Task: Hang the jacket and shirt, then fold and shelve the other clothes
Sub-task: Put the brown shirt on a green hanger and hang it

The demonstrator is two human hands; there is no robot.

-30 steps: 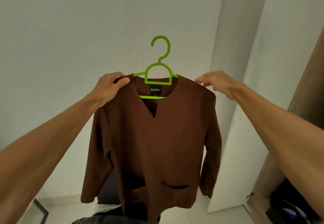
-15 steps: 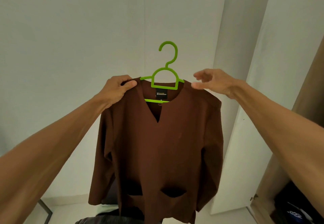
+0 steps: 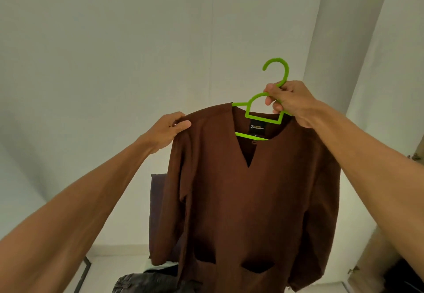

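Note:
A brown long-sleeved shirt (image 3: pixel 250 196) with a V-neck and two front pockets hangs on a bright green plastic hanger (image 3: pixel 262 118), held up in front of a white wall. My right hand (image 3: pixel 290 102) grips the hanger's neck just below the hook. My left hand (image 3: pixel 168 132) pinches the shirt's left shoulder. The hanger's right arm is hidden under the fabric and my hand.
A dark purple cushion or chair back (image 3: pixel 158 210) stands behind the shirt. Grey folded clothing (image 3: pixel 146 283) lies at the bottom edge. A white door (image 3: pixel 376 86) and a wooden wardrobe edge (image 3: pixel 376 260) with dark clothes inside are at the right.
My right hand left the shirt's right shoulder and took hold of the hanger's neck. The shirt and hanger shifted right in view. My left hand still holds the left shoulder.

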